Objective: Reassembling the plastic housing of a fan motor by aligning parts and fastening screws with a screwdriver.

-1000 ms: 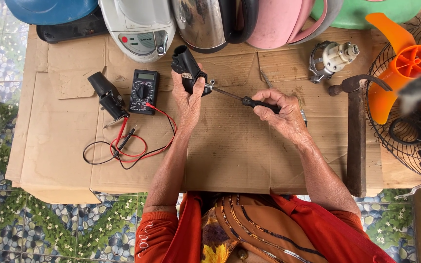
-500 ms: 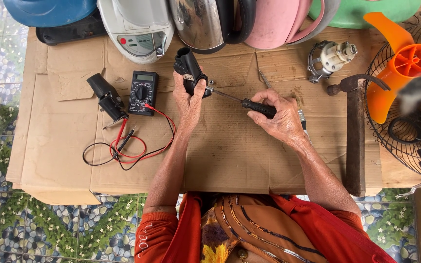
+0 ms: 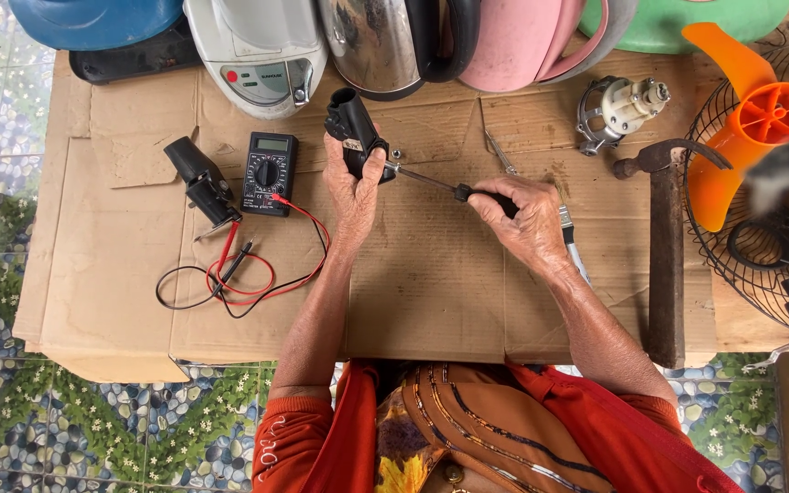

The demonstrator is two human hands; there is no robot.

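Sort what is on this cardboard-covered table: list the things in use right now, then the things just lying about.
In use:
left hand holding the black plastic housing part
right hand driving the black-handled screwdriver into it

Lying about:
black digital multimeter with red and black leads
second black plastic part
rusty hammer
small silver motor
orange fan blade

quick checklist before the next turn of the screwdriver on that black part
1. Left hand grips the black plastic part firmly: ok.
2. Right hand closed on the screwdriver handle: ok.
3. Screwdriver tip seated in a screw head: cannot tell, the thumb hides the contact.
4. Part braced on the cardboard: cannot tell, it may be held just above it.
5. Multimeter and its red and black leads away from both hands: ok.
6. Hammer lies apart from the right forearm: ok.
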